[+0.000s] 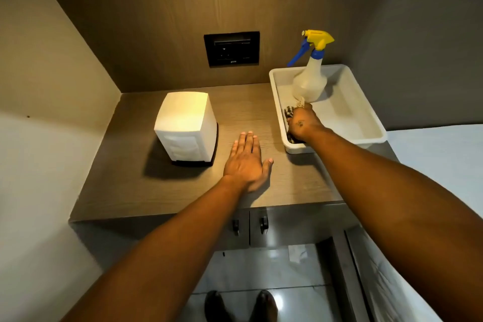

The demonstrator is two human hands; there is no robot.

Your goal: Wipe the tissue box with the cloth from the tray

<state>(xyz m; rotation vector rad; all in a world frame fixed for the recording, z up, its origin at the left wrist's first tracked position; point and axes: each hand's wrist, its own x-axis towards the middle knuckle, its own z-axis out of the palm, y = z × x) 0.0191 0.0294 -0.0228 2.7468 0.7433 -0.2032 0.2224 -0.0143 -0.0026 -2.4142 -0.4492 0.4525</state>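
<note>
Right of centre in the frame, the right hand (303, 123) reaches into the white rectangular plastic tray (366, 123), fingers closed around the dark checked cloth (289, 112) lying at the tray's left wall. Behind it, inside the tray, stands a translucent spray bottle with a yellow and blue trigger (311, 81). The left hand (245, 162) lies flat on the brown wooden counter (125, 185), fingers extended and close together. The white upright tissue box on its dark base (185, 125) stands left of centre, just beside that hand, not touching.

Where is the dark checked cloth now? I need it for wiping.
In the head view, the dark checked cloth lies in the white plastic tray's near-left corner, under the right hand, beside the spray bottle.
</note>
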